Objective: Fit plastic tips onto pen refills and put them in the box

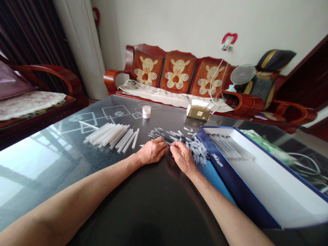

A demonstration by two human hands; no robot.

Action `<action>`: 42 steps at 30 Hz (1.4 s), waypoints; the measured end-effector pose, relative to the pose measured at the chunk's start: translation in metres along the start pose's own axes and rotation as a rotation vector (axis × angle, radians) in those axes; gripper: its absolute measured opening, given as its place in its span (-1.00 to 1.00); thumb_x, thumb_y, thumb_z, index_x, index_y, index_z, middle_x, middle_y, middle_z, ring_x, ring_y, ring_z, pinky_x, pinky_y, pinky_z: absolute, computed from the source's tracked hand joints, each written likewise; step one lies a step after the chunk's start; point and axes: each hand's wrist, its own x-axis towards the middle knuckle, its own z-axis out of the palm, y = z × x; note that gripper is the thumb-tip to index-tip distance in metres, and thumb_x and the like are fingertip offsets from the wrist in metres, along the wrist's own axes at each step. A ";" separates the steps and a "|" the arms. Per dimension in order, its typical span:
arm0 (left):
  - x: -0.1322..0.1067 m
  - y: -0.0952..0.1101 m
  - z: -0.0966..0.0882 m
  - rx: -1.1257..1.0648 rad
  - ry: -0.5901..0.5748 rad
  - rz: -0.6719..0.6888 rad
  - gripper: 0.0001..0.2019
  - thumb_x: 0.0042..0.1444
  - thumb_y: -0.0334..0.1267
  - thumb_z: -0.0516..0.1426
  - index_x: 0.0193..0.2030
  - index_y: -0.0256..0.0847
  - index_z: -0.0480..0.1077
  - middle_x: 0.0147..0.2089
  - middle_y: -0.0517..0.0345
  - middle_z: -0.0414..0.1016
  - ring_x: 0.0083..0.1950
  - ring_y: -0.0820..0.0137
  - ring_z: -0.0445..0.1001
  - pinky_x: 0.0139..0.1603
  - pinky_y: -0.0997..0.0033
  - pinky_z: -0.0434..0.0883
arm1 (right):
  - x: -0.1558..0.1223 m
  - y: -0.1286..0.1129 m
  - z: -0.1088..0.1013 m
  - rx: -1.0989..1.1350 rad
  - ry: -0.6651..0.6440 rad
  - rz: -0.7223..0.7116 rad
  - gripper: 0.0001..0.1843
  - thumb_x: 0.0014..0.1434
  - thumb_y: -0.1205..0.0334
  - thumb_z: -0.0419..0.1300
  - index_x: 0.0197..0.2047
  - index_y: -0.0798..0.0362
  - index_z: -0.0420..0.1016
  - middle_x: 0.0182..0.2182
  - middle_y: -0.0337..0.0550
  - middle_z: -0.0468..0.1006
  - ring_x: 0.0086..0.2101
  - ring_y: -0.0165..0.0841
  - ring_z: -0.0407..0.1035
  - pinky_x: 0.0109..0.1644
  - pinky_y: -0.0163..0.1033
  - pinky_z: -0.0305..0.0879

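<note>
My left hand (153, 151) is closed around a thin pen refill (141, 145), whose pale tip sticks out on the left side. The thumb and fingers of my right hand (183, 158) pinch at the refill's other end, close to the left fingertips; the exact grip there is small and partly hidden. Just behind my hands lies a pile of dark-tipped refills (160, 133). Beside my right hand is a heap of short translucent pen caps (198, 149). White pen barrels (107, 135) lie in a loose row to the left of my hands.
A blue box (246, 172) with a white inside stands at the right, holding a row of clear pens (228, 145). Farther back are a small round jar (146, 111) and a tissue box (198, 112). A green-and-white bag (269, 145) lies behind the blue box on the glossy table (143, 205).
</note>
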 end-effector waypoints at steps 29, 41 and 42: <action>0.000 0.003 -0.003 0.040 -0.022 0.035 -0.75 0.30 -0.25 -0.04 -0.13 -0.27 0.43 -0.22 0.03 0.42 -0.20 0.39 0.45 -0.16 0.43 0.46 | 0.000 -0.002 0.002 -0.125 0.032 -0.165 -0.83 0.15 0.16 0.12 -0.33 0.05 0.46 -0.36 -0.12 0.52 -0.33 -0.32 0.43 -0.23 -0.26 0.37; 0.002 0.010 -0.007 0.196 0.226 -0.021 -0.77 0.26 -0.20 0.02 -0.15 -0.24 0.46 -0.20 -0.02 0.47 -0.18 0.30 0.42 -0.10 0.27 0.38 | 0.002 0.009 0.003 0.074 0.143 0.104 -0.70 0.13 -0.02 0.14 -0.30 0.05 0.47 -0.45 -0.16 0.55 -0.42 -0.33 0.43 -0.33 -0.27 0.37; 0.002 0.011 -0.007 0.139 0.232 -0.063 -0.75 0.27 -0.18 0.01 -0.23 -0.24 0.46 -0.29 0.03 0.46 -0.25 0.34 0.42 -0.16 0.33 0.39 | 0.002 0.009 0.002 0.114 0.158 0.142 -0.67 0.13 -0.05 0.13 -0.28 0.06 0.47 -0.47 -0.17 0.55 -0.45 -0.33 0.42 -0.37 -0.28 0.36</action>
